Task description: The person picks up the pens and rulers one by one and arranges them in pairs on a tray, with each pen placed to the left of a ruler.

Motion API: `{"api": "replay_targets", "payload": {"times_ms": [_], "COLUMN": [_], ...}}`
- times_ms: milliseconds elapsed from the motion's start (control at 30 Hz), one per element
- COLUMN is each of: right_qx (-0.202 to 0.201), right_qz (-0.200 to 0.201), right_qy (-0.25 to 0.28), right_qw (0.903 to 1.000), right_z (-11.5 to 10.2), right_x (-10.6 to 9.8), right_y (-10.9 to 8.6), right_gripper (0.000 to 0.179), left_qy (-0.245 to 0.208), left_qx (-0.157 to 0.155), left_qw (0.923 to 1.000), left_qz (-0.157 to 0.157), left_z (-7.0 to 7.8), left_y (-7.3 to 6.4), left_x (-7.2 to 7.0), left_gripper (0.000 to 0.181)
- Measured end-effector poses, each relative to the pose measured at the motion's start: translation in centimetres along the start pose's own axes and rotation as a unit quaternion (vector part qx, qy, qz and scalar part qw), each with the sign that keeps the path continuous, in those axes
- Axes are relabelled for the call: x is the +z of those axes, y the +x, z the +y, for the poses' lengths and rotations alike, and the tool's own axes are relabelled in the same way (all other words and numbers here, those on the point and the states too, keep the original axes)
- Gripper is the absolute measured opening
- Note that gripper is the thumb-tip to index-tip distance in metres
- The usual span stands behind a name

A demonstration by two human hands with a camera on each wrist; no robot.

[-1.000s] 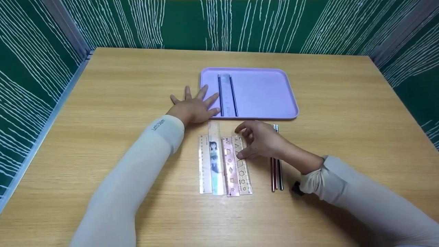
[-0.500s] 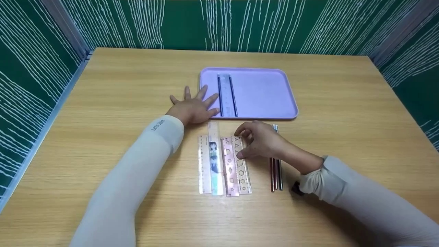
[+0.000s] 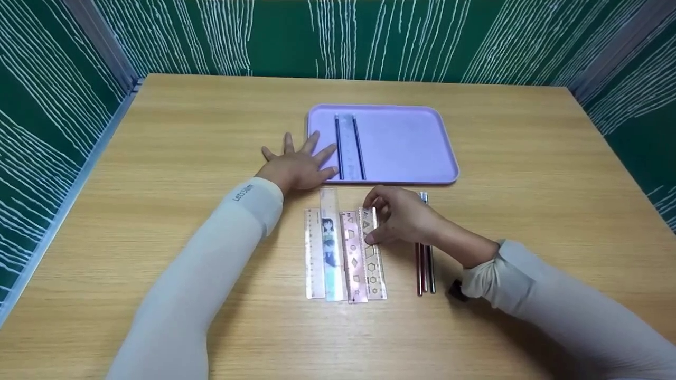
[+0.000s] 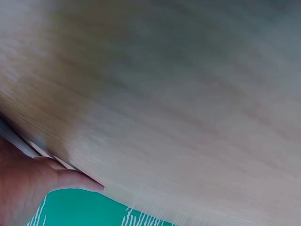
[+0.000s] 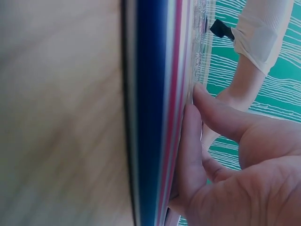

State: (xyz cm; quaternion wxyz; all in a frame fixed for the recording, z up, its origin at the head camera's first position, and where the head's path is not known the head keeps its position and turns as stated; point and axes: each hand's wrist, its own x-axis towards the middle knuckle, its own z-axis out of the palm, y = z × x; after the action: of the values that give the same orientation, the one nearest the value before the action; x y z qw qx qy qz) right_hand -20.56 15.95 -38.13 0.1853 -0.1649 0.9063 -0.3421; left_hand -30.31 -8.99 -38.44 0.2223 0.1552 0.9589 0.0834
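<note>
My left hand [image 3: 296, 166] lies with fingers spread at the left edge of the purple tray [image 3: 412, 142], its thumb just left of a dark pencil [image 3: 339, 148]. Beside that pencil in the tray are a clear ruler [image 3: 350, 148] and a second dark pencil [image 3: 359, 148]. In front of the tray my right hand [image 3: 401, 214] pinches a clear stencil ruler [image 3: 374, 269] by its edge. Left of it lie a pink stencil ruler [image 3: 355, 264], a ruler with printed figures [image 3: 331, 248] and another clear ruler [image 3: 314, 253]. Thumb and finger also show in the right wrist view.
Several pencils [image 3: 425, 269] lie side by side on the wooden table [image 3: 211, 121], partly under my right hand. In the right wrist view their blue and red sides [image 5: 155, 94] loom close. Green walls [image 3: 285, 37] with white streaks enclose the table.
The stencil ruler under my right fingers has tipped, its right edge shifting slightly left and its far end rising a little. My left hand stays in place.
</note>
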Motion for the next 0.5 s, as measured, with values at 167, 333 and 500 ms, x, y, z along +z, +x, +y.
{"api": "replay_targets", "payload": {"times_ms": [167, 333, 500], "right_qx": [0.006, -0.002, -0.015], "right_qz": [0.005, 0.011, 0.027], "right_qy": [0.007, 0.006, 0.021], "right_qw": [0.9999, 0.9999, 0.9993], "right_z": [-0.07, -0.11, 0.1], "right_x": [-0.02, -0.14, -0.42], "right_y": [-0.05, -0.17, -0.13], "right_gripper": [0.063, 0.059, 0.058], "left_qy": [0.0, -0.002, -0.002], "left_qx": [-0.008, -0.01, -0.007], "left_qw": [1.0, 0.9999, 1.0], "left_qz": [-0.003, -0.004, -0.005], "left_z": [0.03, -0.02, -0.07], "left_y": [0.01, 0.09, 0.19], "left_x": [0.07, 0.02, -0.01], "left_gripper": [0.07, 0.07, 0.07]}}
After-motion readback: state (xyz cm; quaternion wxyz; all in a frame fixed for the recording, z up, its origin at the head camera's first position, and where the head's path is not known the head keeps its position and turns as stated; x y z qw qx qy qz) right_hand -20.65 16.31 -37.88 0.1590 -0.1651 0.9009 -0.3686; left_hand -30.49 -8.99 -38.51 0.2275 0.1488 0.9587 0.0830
